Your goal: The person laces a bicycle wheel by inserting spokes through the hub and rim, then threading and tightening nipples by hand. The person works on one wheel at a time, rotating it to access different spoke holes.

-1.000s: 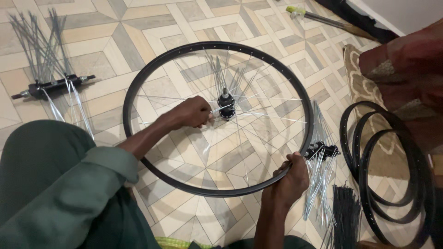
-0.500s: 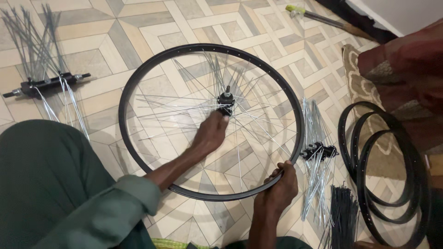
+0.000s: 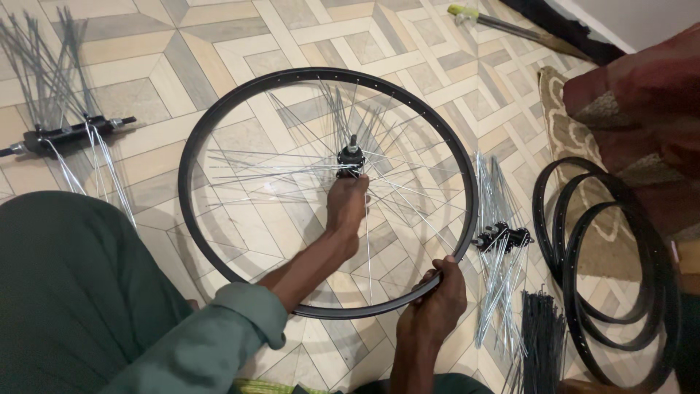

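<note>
Lying flat on the patterned tile floor (image 3: 408, 51), a black bicycle wheel rim (image 3: 219, 124) surrounds a hub (image 3: 351, 157) laced with thin silver spokes (image 3: 277, 171). The left hand (image 3: 347, 204) reaches through the spokes, its grip narrow and touching just below the hub (whether it pinches a spoke cannot be told). The right hand (image 3: 435, 299) is closed around the rim's near edge. A second hub with loose spokes (image 3: 65, 135) lies to the left; a spoke bundle (image 3: 499, 241) and stacked spare rims (image 3: 605, 255) lie to the right.
</note>
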